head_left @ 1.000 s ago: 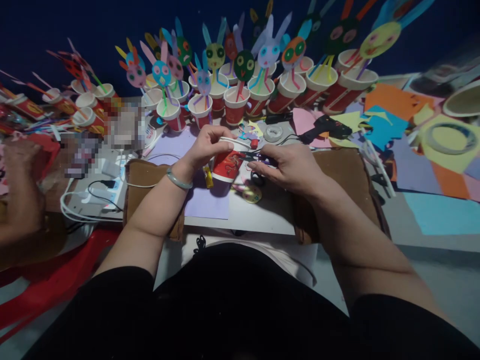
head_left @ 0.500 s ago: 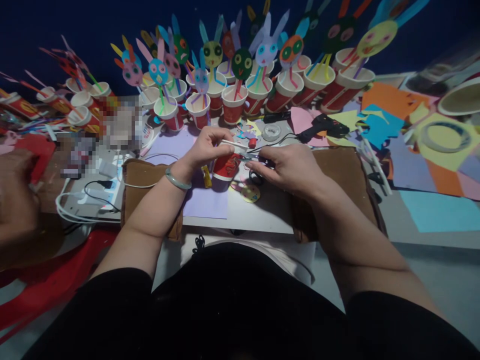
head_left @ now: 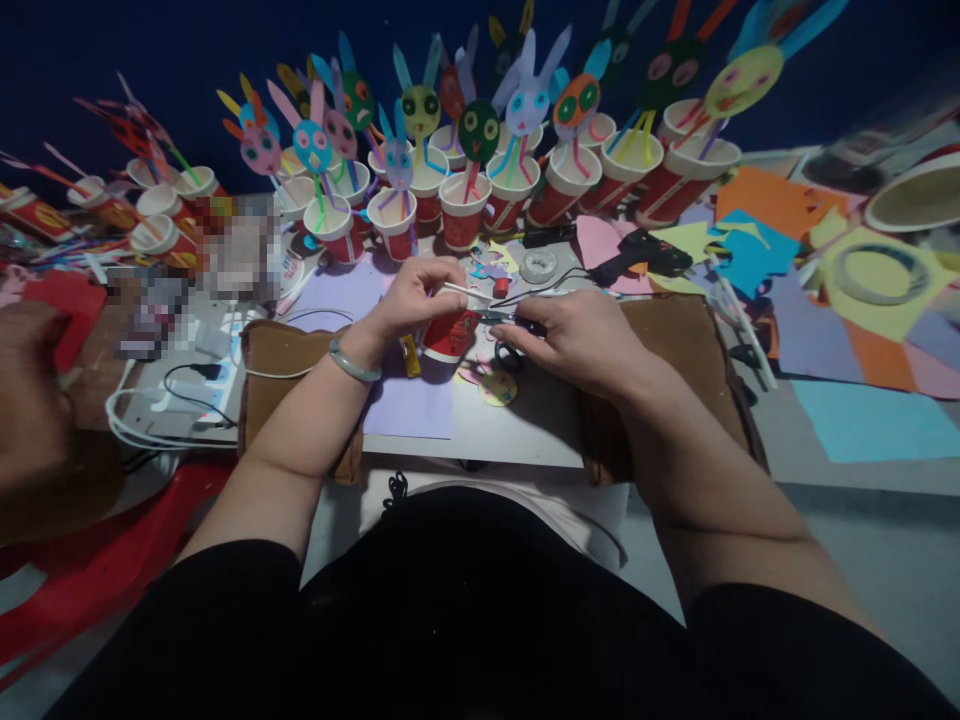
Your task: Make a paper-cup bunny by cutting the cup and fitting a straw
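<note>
My left hand [head_left: 426, 290] is closed on a red-and-white paper cup [head_left: 448, 336], its thumb along the cup's white edge. The cup is tilted, and my fingers hide part of it. In my right hand [head_left: 574, 325] are dark-handled scissors [head_left: 493, 316], their metal blades pointing left at the side of the cup. Just below the blades, a yellow paper face with pink ears [head_left: 496, 387] lies flat on the table. A small yellow object [head_left: 410, 356] is near the cup, on a purple paper sheet [head_left: 409, 405].
Several red cups [head_left: 463, 215] with paper animal heads on straws line the back. Coloured paper [head_left: 862, 330] and a tape roll [head_left: 874, 273] lie right. A glue gun [head_left: 641, 257] and its cable are ahead. Brown pads [head_left: 277, 370] flank my arms. Another person's hand [head_left: 30, 390] is at left.
The scissor blades look closer together now, beside the cup. The whole view has shifted slightly, and the other person's hand at the left has moved a little.
</note>
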`<state>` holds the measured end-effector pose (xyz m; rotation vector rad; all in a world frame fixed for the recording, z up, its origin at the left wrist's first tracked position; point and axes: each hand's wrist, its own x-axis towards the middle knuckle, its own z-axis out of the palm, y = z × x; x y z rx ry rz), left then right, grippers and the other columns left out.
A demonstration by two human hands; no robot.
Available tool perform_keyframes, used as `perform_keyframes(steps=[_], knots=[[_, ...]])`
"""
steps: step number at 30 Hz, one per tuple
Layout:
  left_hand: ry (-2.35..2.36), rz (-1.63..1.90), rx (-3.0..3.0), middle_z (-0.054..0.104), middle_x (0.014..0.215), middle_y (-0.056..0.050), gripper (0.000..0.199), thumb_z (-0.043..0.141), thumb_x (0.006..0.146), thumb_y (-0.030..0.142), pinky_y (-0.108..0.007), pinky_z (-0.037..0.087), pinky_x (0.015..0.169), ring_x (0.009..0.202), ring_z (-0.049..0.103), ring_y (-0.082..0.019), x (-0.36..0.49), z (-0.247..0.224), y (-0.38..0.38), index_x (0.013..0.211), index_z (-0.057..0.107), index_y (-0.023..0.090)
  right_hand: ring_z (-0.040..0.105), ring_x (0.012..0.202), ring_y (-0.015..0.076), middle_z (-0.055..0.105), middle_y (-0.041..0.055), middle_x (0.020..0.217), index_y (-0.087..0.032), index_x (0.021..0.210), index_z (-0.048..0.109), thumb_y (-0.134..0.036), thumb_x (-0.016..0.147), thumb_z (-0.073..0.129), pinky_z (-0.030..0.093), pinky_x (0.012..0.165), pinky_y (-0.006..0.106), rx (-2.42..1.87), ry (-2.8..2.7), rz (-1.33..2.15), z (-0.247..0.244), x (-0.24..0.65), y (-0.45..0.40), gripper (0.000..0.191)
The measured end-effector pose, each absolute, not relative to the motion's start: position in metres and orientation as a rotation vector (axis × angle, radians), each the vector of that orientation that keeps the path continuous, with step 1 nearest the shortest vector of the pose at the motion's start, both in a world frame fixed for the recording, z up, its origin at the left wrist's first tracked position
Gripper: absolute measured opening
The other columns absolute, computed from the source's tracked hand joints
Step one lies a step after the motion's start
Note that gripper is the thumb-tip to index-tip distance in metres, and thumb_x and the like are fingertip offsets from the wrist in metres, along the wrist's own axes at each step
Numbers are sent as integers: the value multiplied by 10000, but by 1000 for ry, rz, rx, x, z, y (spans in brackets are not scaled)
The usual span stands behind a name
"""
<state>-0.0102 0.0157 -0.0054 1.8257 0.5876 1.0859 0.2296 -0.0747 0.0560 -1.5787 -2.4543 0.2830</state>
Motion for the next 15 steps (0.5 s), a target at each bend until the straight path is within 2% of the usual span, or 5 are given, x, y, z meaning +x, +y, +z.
perform_keyframes(steps=[4,9,15], knots=[[587,1079,1797,626,706,-3,382,877,761,525,-321,444,733,721,579,-141,-10,-5,14,687,709,191,539,683,213,696,89,744,-192,992,798,-552,1042,538,213,654,340,-1582,-2464,321,57,229,-74,447],[579,1024,1772,599,696,3,349,879,754,463,-323,449,747,733,572,-139,-10,3,9,664,684,189,520,665,195,666,64,714,-203,932,784,-514,1031,573,227,654,336,-1515,-2444,440,57,231,-73,389],[547,1022,1730,587,684,4,431,900,737,552,-335,470,767,742,585,-145,-9,6,8,655,683,189,442,614,142,540,-3,618,-196,756,686,-485,1000,625,263,650,319,-1340,-2368,702,57,236,-68,384]])
